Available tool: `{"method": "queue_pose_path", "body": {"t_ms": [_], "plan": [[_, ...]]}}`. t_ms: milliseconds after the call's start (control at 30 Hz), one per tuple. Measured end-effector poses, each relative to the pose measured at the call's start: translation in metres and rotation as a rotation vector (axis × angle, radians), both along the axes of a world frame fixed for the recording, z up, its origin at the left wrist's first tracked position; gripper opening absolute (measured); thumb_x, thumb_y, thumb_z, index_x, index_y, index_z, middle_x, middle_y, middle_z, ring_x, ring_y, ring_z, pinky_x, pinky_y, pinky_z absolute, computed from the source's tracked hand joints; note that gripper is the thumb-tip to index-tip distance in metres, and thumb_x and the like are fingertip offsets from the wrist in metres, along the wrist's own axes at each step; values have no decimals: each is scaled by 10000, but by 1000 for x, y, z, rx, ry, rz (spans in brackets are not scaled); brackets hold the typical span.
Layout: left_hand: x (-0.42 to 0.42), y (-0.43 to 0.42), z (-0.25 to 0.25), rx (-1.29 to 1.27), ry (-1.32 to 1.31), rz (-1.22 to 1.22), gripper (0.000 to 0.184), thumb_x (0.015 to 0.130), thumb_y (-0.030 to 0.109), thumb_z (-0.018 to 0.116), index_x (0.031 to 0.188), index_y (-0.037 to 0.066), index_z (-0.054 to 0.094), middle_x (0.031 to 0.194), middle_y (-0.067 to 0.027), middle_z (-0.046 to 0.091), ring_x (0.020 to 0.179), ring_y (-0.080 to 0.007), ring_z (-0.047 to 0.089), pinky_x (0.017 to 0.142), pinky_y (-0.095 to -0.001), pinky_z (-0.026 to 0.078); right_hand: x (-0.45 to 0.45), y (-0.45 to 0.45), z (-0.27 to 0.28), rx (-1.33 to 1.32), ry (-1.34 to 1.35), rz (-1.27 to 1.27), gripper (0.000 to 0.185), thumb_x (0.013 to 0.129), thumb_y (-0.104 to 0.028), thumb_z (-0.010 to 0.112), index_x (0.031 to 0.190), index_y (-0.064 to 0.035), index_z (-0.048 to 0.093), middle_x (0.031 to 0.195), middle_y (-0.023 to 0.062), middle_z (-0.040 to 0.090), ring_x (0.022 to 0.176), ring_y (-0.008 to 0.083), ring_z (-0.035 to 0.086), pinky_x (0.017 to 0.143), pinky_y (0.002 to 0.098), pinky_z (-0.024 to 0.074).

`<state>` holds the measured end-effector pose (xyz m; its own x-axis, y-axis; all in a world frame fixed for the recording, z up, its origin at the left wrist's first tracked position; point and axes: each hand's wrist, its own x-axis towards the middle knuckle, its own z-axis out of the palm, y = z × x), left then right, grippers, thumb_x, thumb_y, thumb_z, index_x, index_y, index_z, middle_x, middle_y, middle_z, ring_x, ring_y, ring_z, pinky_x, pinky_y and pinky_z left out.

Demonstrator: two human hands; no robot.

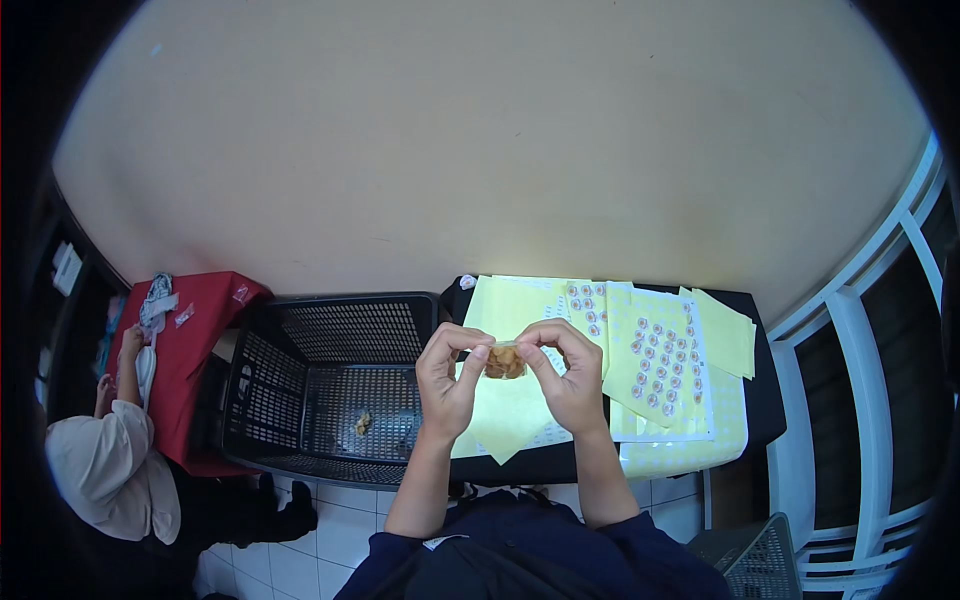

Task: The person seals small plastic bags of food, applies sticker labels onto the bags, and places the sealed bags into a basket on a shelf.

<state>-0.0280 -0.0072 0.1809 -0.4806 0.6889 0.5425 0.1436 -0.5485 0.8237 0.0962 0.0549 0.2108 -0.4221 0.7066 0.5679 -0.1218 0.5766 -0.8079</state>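
Observation:
A small clear packet (506,362) with golden-brown pieces in it is held up in front of me, over the table. My left hand (450,377) pinches its left upper corner between thumb and fingers. At the right upper corner, my right hand (567,373) grips it the same way. Beneath the hands lie pale yellow sheets (490,415). To their right, a yellow sticker sheet (625,365) carries rows of small round reddish stickers.
Left of my hands stands a large black plastic crate (330,390) with a small similar-looking packet (363,424) on its floor. A co-worker (115,465) is at a red-covered table (205,345) farther left. White metal bars (865,400) line the right side, near a grey-green basket (760,560).

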Motion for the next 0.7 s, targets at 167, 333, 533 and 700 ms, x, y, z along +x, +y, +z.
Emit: {"method": "queue_pose_path", "body": {"t_ms": [167, 333, 533, 700], "plan": [[-5, -5, 17, -70, 297, 124, 578, 662, 74, 654, 1173, 46, 385, 998, -93, 557, 892, -163, 529, 745, -300, 422, 8, -2, 5, 67, -39, -46, 63, 716, -19, 618, 755, 2, 574, 742, 86, 587, 675, 160, 576, 624, 254, 445], [6, -6, 23, -76, 356, 66, 693, 617, 31, 675, 1221, 5, 336, 765, -49, 587, 793, -137, 541, 811, -285, 384, 9, -8, 5, 91, -58, -27, 68, 696, -14, 634, 748, -9, 591, 741, 86, 603, 681, 184, 583, 625, 269, 448], [7, -10, 20, -96, 396, 60, 692, 644, 16, 657, 1239, -20, 307, 711, -39, 580, 765, -128, 547, 791, -269, 399, 15, -9, -2, 95, -84, -28, 64, 681, -23, 645, 730, -28, 604, 724, 70, 616, 682, 197, 586, 648, 276, 436], [5, -9, 17, -90, 372, 62, 697, 648, 6, 654, 1240, -39, 291, 701, -36, 577, 753, -121, 540, 781, -266, 400, 15, -10, -4, 106, -103, -56, 64, 677, -34, 648, 727, -40, 607, 723, 59, 619, 688, 196, 586, 660, 280, 428]]}}
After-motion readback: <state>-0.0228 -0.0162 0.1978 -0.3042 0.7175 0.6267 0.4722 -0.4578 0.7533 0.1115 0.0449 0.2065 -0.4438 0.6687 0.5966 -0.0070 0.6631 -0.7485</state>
